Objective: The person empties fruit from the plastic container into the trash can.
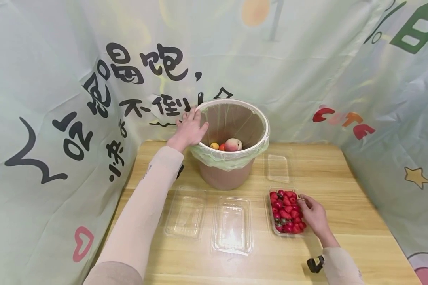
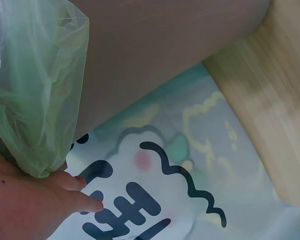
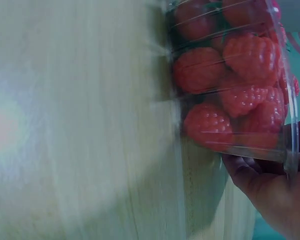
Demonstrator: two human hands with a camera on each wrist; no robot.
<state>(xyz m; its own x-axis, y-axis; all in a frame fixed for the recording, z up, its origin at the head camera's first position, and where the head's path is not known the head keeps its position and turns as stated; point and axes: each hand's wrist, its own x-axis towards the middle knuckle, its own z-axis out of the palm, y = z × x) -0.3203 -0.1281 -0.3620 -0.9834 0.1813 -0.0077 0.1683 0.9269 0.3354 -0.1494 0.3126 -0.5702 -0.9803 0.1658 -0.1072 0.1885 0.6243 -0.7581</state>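
Note:
In the head view my left hand (image 1: 190, 128) rests on the left rim of a brown bin (image 1: 225, 174), its fingers extended. The left wrist view shows the left hand (image 2: 35, 200) against the green bag (image 2: 45, 110) that lines the bin. My right hand (image 1: 314, 213) grips the right edge of a clear plastic box (image 1: 288, 234) full of red berries (image 1: 286, 209). Close up, the right hand's fingers (image 3: 245, 172) lie against the box's wall. In the bin are a peach (image 1: 233, 145), a small yellow fruit (image 1: 214, 146) and a partly hidden red one (image 1: 222, 147).
Two empty clear plastic trays, the left one (image 1: 185, 215) and the middle one (image 1: 232, 225), lie on the wooden table (image 1: 356, 221) before the bin. Another clear piece (image 1: 278, 168) lies right of the bin. Printed curtains (image 1: 288, 79) enclose the table's back and sides.

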